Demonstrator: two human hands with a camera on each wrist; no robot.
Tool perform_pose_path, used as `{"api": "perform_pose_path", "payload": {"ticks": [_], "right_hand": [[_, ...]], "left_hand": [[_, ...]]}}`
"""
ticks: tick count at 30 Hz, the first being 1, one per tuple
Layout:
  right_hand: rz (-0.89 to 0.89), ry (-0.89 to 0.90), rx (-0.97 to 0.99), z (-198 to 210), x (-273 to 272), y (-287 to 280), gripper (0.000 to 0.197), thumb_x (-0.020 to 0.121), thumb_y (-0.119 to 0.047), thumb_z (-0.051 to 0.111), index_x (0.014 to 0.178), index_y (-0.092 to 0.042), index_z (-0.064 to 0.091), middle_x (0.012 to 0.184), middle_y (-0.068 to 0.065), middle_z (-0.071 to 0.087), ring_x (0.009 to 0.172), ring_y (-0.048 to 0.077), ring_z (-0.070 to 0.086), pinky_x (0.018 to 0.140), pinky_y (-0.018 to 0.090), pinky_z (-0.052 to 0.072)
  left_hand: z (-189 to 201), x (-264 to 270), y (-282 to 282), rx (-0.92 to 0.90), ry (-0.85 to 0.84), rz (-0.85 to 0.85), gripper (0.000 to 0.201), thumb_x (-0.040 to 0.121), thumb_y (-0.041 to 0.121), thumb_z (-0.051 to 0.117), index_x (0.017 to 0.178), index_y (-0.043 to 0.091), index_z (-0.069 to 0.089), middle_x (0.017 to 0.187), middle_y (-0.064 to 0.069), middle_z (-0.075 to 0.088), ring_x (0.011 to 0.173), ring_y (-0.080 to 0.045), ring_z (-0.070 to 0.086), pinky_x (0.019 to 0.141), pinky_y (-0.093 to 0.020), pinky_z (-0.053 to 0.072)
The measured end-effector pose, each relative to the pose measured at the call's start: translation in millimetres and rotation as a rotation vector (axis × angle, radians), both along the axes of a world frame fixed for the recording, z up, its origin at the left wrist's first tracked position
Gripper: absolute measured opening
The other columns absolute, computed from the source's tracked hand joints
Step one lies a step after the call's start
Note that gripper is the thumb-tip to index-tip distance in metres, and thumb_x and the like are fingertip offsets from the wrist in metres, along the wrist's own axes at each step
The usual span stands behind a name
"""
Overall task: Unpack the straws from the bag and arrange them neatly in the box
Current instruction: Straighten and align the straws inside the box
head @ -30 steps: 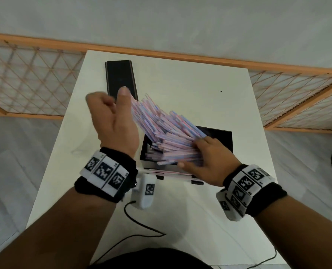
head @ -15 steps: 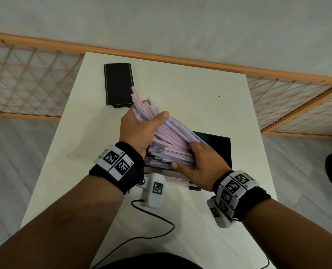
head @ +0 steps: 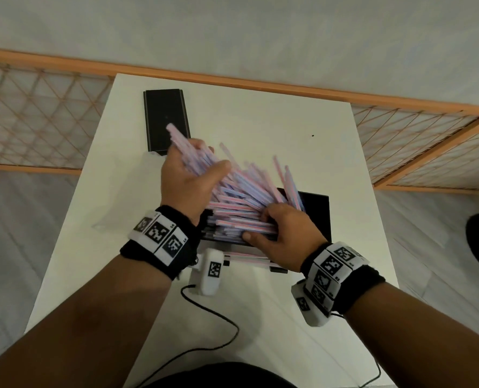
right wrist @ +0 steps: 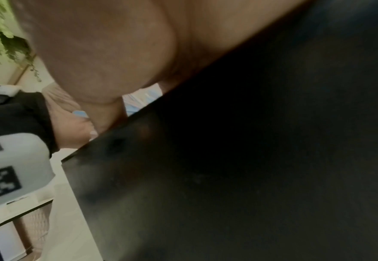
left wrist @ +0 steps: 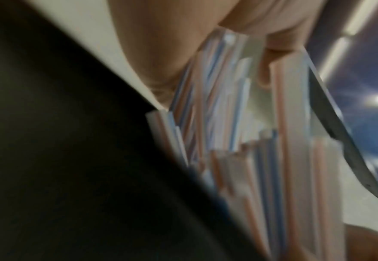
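A fanned bundle of pink, blue and white striped straws (head: pixel 241 191) sticks up out of the black box (head: pixel 316 214) in the middle of the white table (head: pixel 260 124). My left hand (head: pixel 193 175) grips the upper ends of the straws, thumb over them. My right hand (head: pixel 277 233) holds the lower ends at the box's near wall, fingers curled round them. The left wrist view shows the straws (left wrist: pixel 261 141) close up beside the dark box wall (left wrist: pixel 72 141). In the right wrist view the box (right wrist: pixel 250 159) fills the frame under my palm.
A black lid (head: pixel 167 120) lies at the table's far left. A crumpled clear plastic bag (head: pixel 126 203) lies left of the box. A couple of straws (head: pixel 246 256) lie on the table in front of the box. Orange lattice railings (head: pixel 36 121) flank the table.
My left hand came from raised and apart onto the upper ends of the straws and took hold. The bundle has fanned out wider to the right. My right hand stayed at the lower ends.
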State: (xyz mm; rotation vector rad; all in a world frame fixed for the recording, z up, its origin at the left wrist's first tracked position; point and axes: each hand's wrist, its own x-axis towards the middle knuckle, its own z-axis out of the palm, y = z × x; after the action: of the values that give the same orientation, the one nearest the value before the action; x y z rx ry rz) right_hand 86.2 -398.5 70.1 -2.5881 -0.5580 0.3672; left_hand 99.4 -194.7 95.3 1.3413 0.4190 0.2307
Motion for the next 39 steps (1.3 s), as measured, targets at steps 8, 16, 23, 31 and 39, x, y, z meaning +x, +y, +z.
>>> {"api": "perform_pose_path", "payload": {"ticks": [8,16,23,31,39], "right_hand": [[-0.262,-0.030,-0.080,10.7,-0.5,-13.6,0.055,0.068,-0.069,0.071,0.086,-0.020,0.053,0.085,-0.004,0.056,0.077,0.017,0.054,0.066,0.030,0.043],[0.075,0.077,-0.063,8.0,7.5,13.7,0.075,0.076,-0.078,0.048,0.123,-0.020,0.060,0.118,-0.001,0.065,0.111,0.019,0.059,0.095,0.032,0.048],[0.147,0.109,-0.247,12.3,15.5,19.6,0.101,0.059,-0.101,0.026,0.118,-0.027,0.062,0.100,-0.005,0.052,0.103,0.021,0.055,0.093,0.037,0.049],[0.135,0.362,-0.260,21.8,20.3,37.2,0.106,0.063,-0.091,0.050,0.143,-0.023,0.038,0.135,0.002,0.058,0.122,0.027,0.055,0.102,0.035,0.044],[0.013,0.185,-0.241,24.0,18.4,39.8,0.077,0.067,-0.086,0.058,0.123,-0.034,0.056,0.111,-0.003,0.068,0.106,0.023,0.062,0.084,0.028,0.047]], "left_hand": [[-10.0,-12.9,-9.0,-0.255,0.072,0.297,0.070,0.059,0.050,0.075,0.114,0.014,0.052,0.117,-0.014,0.067,0.109,-0.031,0.067,0.103,-0.056,0.050],[-24.5,-22.2,-16.0,-0.069,-0.012,0.235,0.050,0.083,0.045,0.064,0.120,0.015,0.049,0.104,0.004,0.065,0.092,-0.007,0.066,0.088,-0.033,0.053],[-20.4,-19.6,-17.1,-0.085,0.041,0.262,0.066,0.082,0.056,0.066,0.127,0.011,0.048,0.098,0.009,0.068,0.091,-0.005,0.069,0.092,-0.035,0.056],[-21.2,-22.1,-17.3,0.002,0.020,0.252,0.048,0.081,0.055,0.064,0.110,0.018,0.057,0.093,0.010,0.068,0.084,-0.005,0.066,0.086,-0.036,0.054],[-21.4,-21.7,-12.2,-0.087,0.087,0.252,0.041,0.076,0.065,0.063,0.078,0.024,0.064,0.086,-0.008,0.070,0.089,-0.038,0.068,0.093,-0.061,0.054]]}}
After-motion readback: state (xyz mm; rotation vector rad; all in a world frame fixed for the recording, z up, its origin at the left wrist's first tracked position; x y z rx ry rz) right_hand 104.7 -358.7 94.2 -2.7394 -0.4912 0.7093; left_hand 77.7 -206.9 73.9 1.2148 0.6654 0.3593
